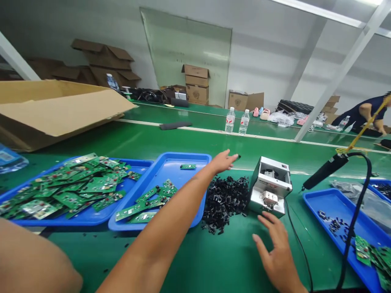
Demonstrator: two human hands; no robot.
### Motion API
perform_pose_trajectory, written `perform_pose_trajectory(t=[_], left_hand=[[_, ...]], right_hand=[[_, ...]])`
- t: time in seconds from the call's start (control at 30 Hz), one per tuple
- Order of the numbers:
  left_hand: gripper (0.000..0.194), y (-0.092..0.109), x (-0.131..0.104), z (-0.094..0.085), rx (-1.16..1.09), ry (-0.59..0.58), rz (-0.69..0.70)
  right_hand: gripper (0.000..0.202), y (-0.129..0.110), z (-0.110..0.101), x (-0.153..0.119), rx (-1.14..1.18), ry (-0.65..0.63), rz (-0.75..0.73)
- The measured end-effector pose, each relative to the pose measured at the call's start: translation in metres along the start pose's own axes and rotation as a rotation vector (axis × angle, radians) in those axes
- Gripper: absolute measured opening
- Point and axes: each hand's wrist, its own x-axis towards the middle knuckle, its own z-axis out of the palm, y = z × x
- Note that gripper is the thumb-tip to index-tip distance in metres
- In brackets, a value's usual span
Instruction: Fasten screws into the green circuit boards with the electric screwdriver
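My left hand reaches out past the far edge of a pile of small black parts. A small dark piece shows at its fingertips; its exact kind is too small to make out. My right hand is open, fingers apart, just in front of a small white benchtop machine. Nothing shows in that hand. Left of the pile, a blue tray holds several green circuit boards, with one small board lying apart near its far end. My left forearm crosses over this tray.
Another blue tray at left is heaped with circuit boards. A black electric screwdriver hangs at right above a blue tray of parts and boards. Two water bottles stand behind. A cardboard box is far left; a person leans at far right.
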Motion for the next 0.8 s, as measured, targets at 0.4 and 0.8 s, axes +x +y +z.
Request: perform_pose_trajectory(t=[0.4, 0.8], left_hand=[[0.034, -0.103, -0.031, -0.094, 0.477, 0.146, -0.208], [0.037, -0.138, -0.038, -0.087, 0.510, 0.115, -0.232]], right_hand=[[0.015, -0.053, 0.054, 0.057, 0.029, -0.424, 0.119], [0.019, -0.039, 0.064, 0.042, 0.324, -0.464, 0.315]])
